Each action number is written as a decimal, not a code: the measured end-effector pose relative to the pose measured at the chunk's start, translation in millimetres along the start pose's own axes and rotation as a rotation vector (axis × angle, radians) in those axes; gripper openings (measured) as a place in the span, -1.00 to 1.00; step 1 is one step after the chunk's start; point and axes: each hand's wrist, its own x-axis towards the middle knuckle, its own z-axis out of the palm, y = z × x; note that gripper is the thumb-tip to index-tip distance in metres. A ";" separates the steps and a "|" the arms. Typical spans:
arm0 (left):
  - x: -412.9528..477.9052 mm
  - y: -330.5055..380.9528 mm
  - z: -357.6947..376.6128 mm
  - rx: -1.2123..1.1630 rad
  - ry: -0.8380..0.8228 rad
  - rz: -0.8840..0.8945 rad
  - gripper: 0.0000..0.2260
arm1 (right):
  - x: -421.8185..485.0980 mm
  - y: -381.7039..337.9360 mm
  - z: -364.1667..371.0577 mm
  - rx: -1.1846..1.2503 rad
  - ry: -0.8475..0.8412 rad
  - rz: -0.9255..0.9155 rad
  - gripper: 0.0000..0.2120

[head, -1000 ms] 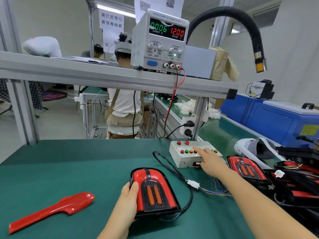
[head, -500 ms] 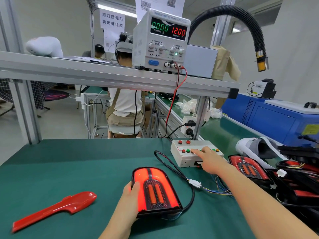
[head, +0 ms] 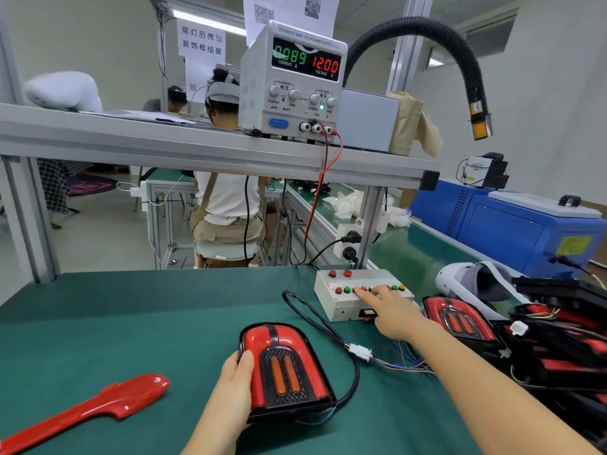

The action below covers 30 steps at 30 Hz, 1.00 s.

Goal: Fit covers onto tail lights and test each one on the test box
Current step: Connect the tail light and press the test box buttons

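Observation:
A red tail light (head: 285, 366) with a black centre and two orange strips lies on the green mat (head: 115, 323). My left hand (head: 235, 385) grips its left side. A black cable with a white connector (head: 360, 351) runs from the light toward the white test box (head: 341, 305). My right hand (head: 389, 311) rests on the box, its forefinger on a button in the front row. The power supply (head: 292, 83) on the shelf reads 0.089 A and 12.00 V.
A long red cover piece (head: 92, 408) lies at the mat's left front. Another tail light (head: 460, 318) and a heap of black and red parts (head: 565, 343) fill the right side. A white headset (head: 473, 280) sits behind them. A person sits beyond the bench.
My right forefinger has slid left along the button row. The light's red glow of half a second ago has gone out. The current reading rose from 0.000 to 0.089.

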 end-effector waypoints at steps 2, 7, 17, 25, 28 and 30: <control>5.5 -5.5 -1.6 0.035 0.033 0.006 -0.62 | -2.8 2.9 0.7 -0.009 0.000 -0.009 -0.28; 8.2 -7.1 -1.5 0.136 0.004 0.018 -0.58 | -3.9 13.2 2.0 0.154 0.030 0.006 -0.34; 10.5 -7.4 -0.2 0.154 0.021 0.050 -0.56 | 0.6 56.3 -1.5 -0.031 0.107 0.355 -0.46; 11.6 -7.9 0.5 0.122 0.021 0.034 -0.56 | 2.0 57.9 4.5 -0.088 -0.013 0.275 -0.34; 7.9 -7.9 0.3 0.095 0.019 0.033 -0.58 | 3.2 59.0 -0.9 -0.042 -0.055 0.289 -0.32; 6.0 -7.5 -0.5 0.092 0.030 0.048 -0.57 | 4.2 58.9 -3.9 -0.022 -0.066 0.304 -0.32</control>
